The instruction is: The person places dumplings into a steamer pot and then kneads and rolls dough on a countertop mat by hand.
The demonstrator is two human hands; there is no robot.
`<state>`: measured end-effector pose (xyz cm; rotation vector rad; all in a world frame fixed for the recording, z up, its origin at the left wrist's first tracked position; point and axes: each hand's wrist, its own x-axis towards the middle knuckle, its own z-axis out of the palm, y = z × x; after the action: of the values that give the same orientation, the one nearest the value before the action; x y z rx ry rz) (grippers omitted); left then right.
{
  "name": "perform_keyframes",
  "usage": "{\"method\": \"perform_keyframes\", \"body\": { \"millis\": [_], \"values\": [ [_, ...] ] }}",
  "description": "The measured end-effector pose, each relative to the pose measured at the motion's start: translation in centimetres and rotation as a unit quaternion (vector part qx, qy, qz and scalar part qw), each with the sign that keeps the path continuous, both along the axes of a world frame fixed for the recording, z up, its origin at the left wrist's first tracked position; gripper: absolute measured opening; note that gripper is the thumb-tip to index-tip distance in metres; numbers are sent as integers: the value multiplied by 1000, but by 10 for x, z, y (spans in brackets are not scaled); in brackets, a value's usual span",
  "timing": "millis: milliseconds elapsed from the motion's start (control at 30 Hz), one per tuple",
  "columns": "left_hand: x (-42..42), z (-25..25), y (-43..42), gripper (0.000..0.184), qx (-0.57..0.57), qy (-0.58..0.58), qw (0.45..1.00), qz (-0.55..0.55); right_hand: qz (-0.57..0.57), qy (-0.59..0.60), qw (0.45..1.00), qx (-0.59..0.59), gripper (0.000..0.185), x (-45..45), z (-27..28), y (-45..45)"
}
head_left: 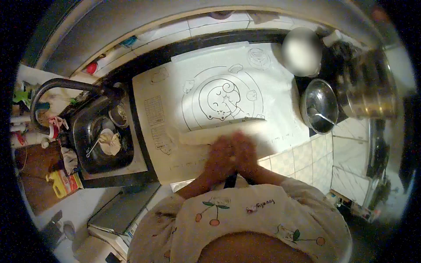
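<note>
My left hand (220,153) and my right hand (244,151) are brought together over the near part of a pale printed mat (166,94). Both are smeared by motion, so their fingers and anything between the palms cannot be made out. Just beyond them, a long pale strip (197,136) lies across the mat; whether it is dough or a fold of the mat is unclear. The mat carries a round cartoon drawing (221,101) and smaller line figures. To the right of the mat stands a metal bowl (309,116) with a spoon (323,116) in it.
At left is a dark sink (85,162) with a curved faucet (59,82) and dishes inside. A yellow bottle (59,184) stands beside it. On the right are a blurred white round object (301,52) and a large shiny metal pot (368,85). Tiled flooring (302,158) shows below the counter.
</note>
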<state>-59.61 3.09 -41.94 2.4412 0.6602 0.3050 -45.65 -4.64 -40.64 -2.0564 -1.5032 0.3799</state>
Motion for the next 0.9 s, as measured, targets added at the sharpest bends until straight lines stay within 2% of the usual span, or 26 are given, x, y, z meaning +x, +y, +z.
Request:
{"method": "perform_keyframes", "body": {
  "millis": [33,100,133,167,200,233,267,300,333,367,433,500,533,567,633,733,767,833,867,900],
  "values": [
    [14,2,1,77,0,7,999,-46,43,-18,996,78,65,-12,2,12],
    [45,14,36,74,34,-29,998,-33,35,-96,993,51,64,8,9,54],
    [61,19,56,72,45,-41,998,-25,28,-82,995,56,64,22,6,78],
    [77,1,75,72,105,-89,990,-6,22,-65,996,60,64,37,3,101],
    [94,-16,98,73,167,-137,976,14,46,-21,990,132,63,56,3,125],
    [108,14,123,74,112,-12,994,9,66,-56,994,63,62,73,18,145],
    [120,45,146,76,53,112,992,3,40,-61,994,83,62,83,15,165],
    [133,30,167,78,121,62,991,10,13,-114,993,32,63,91,18,186],
    [140,15,179,80,189,11,982,16,-22,-107,993,41,63,97,17,202],
    [139,12,179,81,180,28,983,28,-36,-127,991,30,63,98,16,211],
    [142,18,182,82,173,52,982,56,-28,-178,984,-8,64,97,17,208],
    [124,29,153,82,204,168,965,4,15,-233,970,-66,64,78,8,167],
    [109,13,133,83,265,189,945,-12,16,-215,976,-30,67,64,4,139],
    [86,10,114,81,256,63,964,-30,42,-199,979,-5,71,52,7,111],
    [53,28,67,76,29,-14,999,-38,61,-141,988,-31,76,21,20,61],
    [37,16,41,72,23,52,997,-56,73,-100,992,32,79,3,19,41],
    [43,5,46,73,89,14,995,-36,60,-73,996,-2,77,11,2,41],
    [70,-13,80,73,134,-44,990,-15,42,-130,990,39,74,32,-10,81],
    [85,-14,103,73,177,-20,984,-16,34,-158,985,59,72,49,-16,106],
    [99,-16,125,73,220,4,975,-18,44,-180,982,22,69,68,-17,129]
  ]
}}
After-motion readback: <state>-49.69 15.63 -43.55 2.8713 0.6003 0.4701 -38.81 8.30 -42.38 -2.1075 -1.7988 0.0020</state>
